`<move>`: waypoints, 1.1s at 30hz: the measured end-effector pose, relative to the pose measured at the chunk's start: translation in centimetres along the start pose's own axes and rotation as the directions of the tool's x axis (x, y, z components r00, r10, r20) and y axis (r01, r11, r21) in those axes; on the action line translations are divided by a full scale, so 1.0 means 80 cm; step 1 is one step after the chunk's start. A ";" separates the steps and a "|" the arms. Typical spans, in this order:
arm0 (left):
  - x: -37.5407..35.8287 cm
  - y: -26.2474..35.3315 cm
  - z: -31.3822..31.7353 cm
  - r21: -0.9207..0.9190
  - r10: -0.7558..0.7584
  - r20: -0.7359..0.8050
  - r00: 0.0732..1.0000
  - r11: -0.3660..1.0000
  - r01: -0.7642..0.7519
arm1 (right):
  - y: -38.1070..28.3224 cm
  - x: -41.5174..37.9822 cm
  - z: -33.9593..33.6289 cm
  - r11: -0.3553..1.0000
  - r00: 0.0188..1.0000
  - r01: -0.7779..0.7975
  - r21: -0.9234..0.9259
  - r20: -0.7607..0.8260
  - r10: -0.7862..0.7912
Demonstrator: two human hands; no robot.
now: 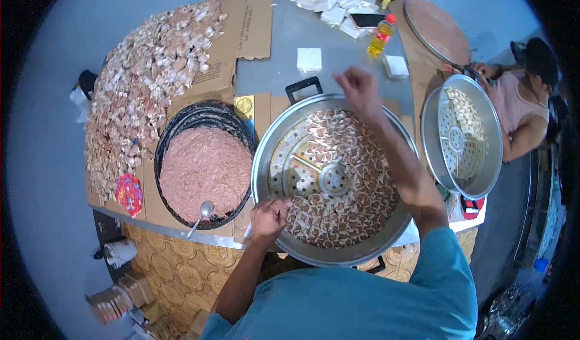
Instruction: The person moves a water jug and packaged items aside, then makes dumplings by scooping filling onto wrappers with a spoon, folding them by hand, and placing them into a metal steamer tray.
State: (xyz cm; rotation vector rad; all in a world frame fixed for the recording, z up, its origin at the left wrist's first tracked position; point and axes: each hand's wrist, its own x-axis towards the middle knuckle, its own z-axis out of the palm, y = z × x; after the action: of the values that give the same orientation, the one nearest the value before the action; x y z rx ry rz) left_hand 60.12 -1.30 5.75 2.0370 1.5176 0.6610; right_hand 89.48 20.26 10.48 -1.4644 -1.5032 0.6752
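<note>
A large metal steamer pan [260, 177] stands in front of me, its perforated tray [299, 180] partly covered with small filled dumplings [344, 219]. The left part of the tray is bare. Over the pan's near left rim is my left hand [270, 218], fingers curled together at the edge of the dumplings; what they hold is hidden. My right hand [359, 89] is raised over the far rim, blurred, its fingers bent. A stack of white wrappers [309, 60] lies beyond it. Left of the pan is a black bowl of pink minced filling [205, 168] with a spoon [206, 209].
Many finished dumplings [151, 68] cover cardboard at the left. Another wrapper stack [396, 67], an oil-coloured bottle [380, 36] and a phone [367, 20] are at the back. On the right, a co-worker [522, 104] is beside a second steamer [462, 134] and a filling tray [438, 31].
</note>
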 end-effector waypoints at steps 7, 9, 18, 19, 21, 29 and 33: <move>0.011 0.009 -0.002 0.152 -0.026 0.121 0.992 0.988 0.007 | 0.135 0.229 0.123 0.749 0.938 0.269 -0.606 0.342 -0.060; 0.009 0.009 -0.002 0.141 -0.032 0.059 0.998 0.990 0.023 | 0.123 0.228 0.155 0.712 0.933 0.158 -0.684 0.339 0.119; 0.004 0.005 -0.007 0.030 -0.021 -0.042 0.999 0.999 0.022 | 0.110 0.247 0.176 0.625 0.789 0.050 -0.779 0.415 0.453; 0.002 0.005 -0.008 0.000 -0.004 -0.057 0.998 1.000 0.004 | 0.103 0.243 0.169 0.747 0.816 -0.034 -0.664 0.413 0.405; 0.001 0.005 -0.010 -0.021 0.020 -0.095 0.995 1.000 -0.022 | 0.093 0.230 0.142 0.912 0.873 -0.187 -0.366 0.364 0.325; -0.009 0.003 -0.008 -0.078 0.058 -0.126 0.990 0.995 -0.068 | 0.006 0.114 0.020 0.537 0.956 -0.282 0.795 0.279 0.088; -0.027 -0.003 -0.013 -0.606 -0.110 -0.123 0.986 0.795 0.013 | -0.052 -0.011 -0.009 0.625 0.957 -0.219 0.749 0.291 -0.014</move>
State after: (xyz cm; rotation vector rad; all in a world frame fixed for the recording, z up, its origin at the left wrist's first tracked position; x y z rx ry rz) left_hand 58.71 -3.17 6.16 1.4626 1.2247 1.1318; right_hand 88.02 18.65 14.24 -0.7835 -1.0658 1.4413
